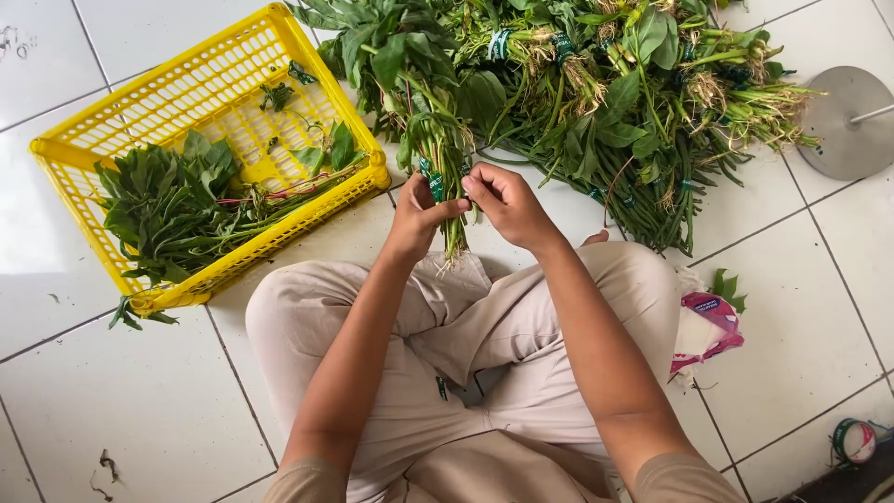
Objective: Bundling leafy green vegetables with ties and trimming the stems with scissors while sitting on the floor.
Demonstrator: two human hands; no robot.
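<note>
Both hands close their grip on one bundle of leafy greens (438, 140), held upright between the knees of a person sitting cross-legged on the white tiled floor (140, 401). Left hand (416, 216) pinches the stems just below a green band (434, 184) that ties them, thumb and fingers clenched round the stalks. Right hand (507, 205) meets it from the other side, fingertips pressed at the same band; the roots hang down past both hands toward the lap.

Judging by where the fingers sit, the step in hand is working the tie at the stems, loosening or peeling it. What comes next would call for a steady hold on the stalks with one hand while the other frees the band, so the stems do not scatter.

Beyond the hands lies a large pile of tied bundles (633, 102), each with a similar green band, roots pointing toward the person. To the left stands a yellow plastic basket (65, 154) with loose green leaves (168, 210) gathered at its near end. By the right knee lies a crumpled white and pink plastic bag (708, 331) with a leaf on it. A roll of green tape (854, 440) sits at the lower right, and a round grey metal base (847, 121) at the upper right.
</note>
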